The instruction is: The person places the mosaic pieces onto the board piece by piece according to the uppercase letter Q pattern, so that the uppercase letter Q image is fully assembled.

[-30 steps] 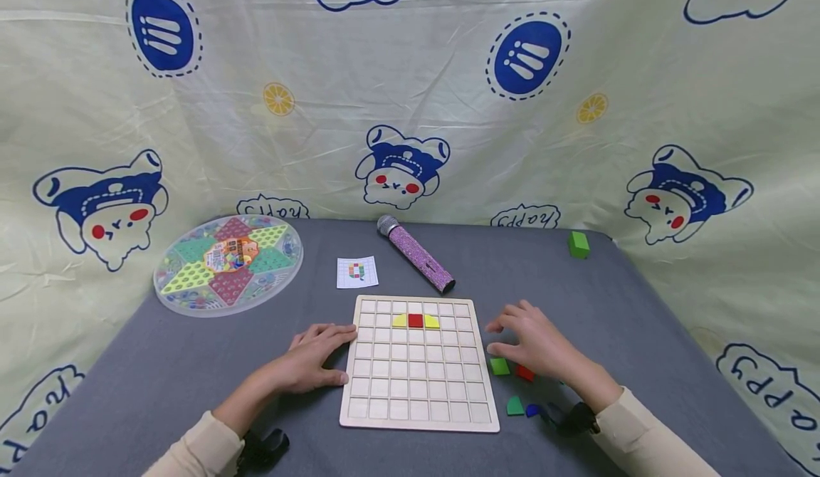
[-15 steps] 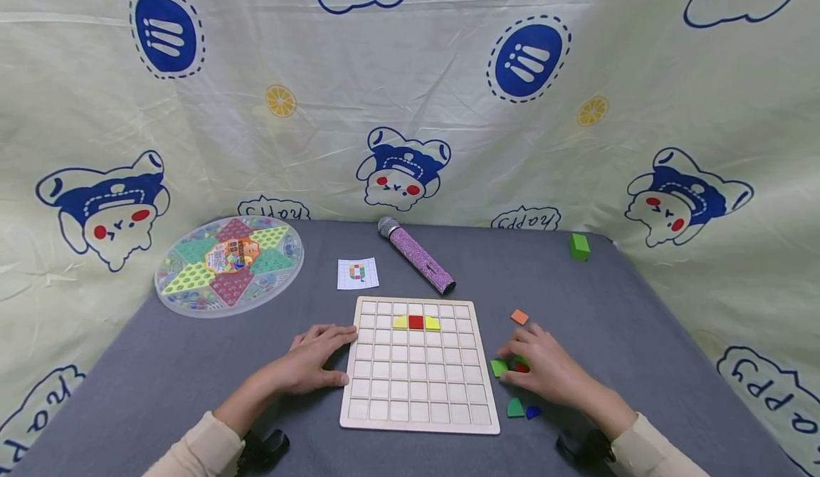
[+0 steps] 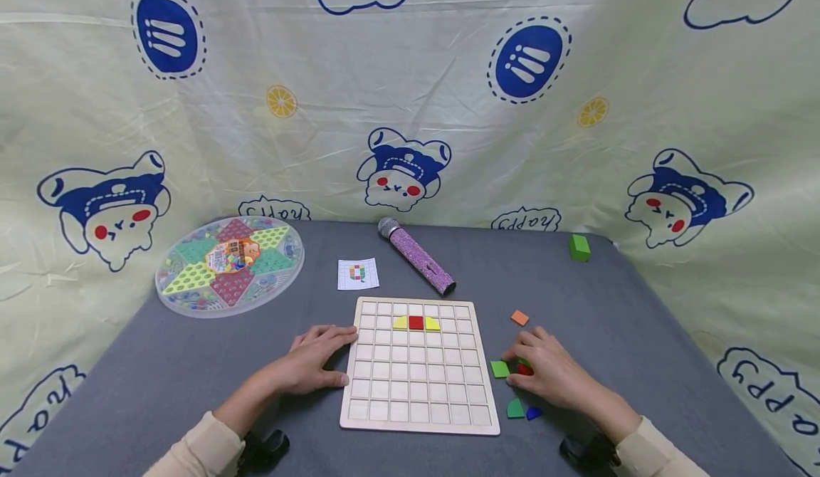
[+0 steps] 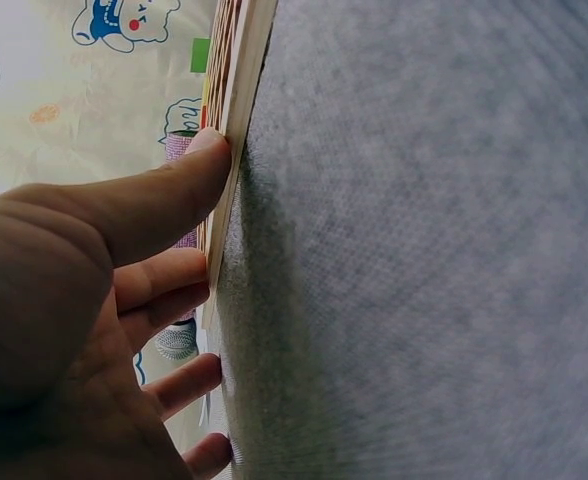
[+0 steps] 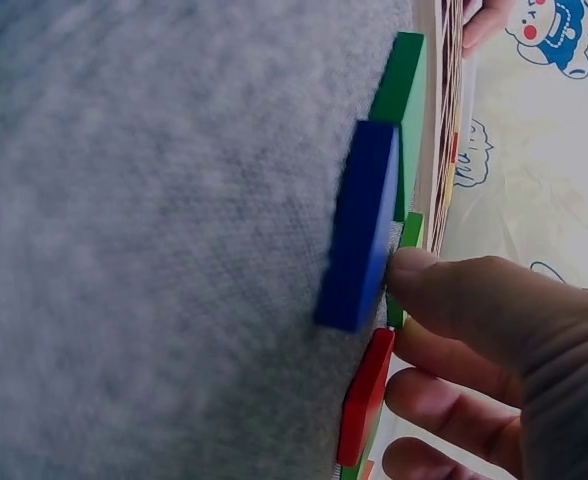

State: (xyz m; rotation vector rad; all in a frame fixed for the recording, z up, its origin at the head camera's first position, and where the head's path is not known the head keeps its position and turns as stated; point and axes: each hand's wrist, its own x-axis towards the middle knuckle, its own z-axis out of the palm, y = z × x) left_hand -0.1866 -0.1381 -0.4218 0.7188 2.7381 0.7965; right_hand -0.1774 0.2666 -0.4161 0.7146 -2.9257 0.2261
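My left hand [image 3: 307,363] rests its fingertips and thumb against the left edge of a wooden grid board [image 3: 391,388]. Two yellow rounded pieces [image 3: 432,323] sit in the board's second row, on either side of a red square piece [image 3: 416,322]. Right of the board, my right hand [image 3: 554,371] has thumb and fingers spread at the near side of a light green tile [image 3: 500,369]. A red tile [image 5: 366,395] lies beneath its fingers, partly covered in the head view, with some green beside it. Closer in are a green quarter-round piece [image 3: 515,409] and a blue piece [image 5: 359,225].
An orange tile [image 3: 519,317] lies beyond my right hand. Behind the board are a small pattern card [image 3: 358,274] and a pink glittery microphone [image 3: 418,255]. A round Chinese checkers board [image 3: 227,299] lies far left; a green block [image 3: 579,248] stands at the far right.
My right hand has drawn back toward me and down to the light green and red tiles, and the orange tile now shows on the cloth. My left hand stays at the board's edge.
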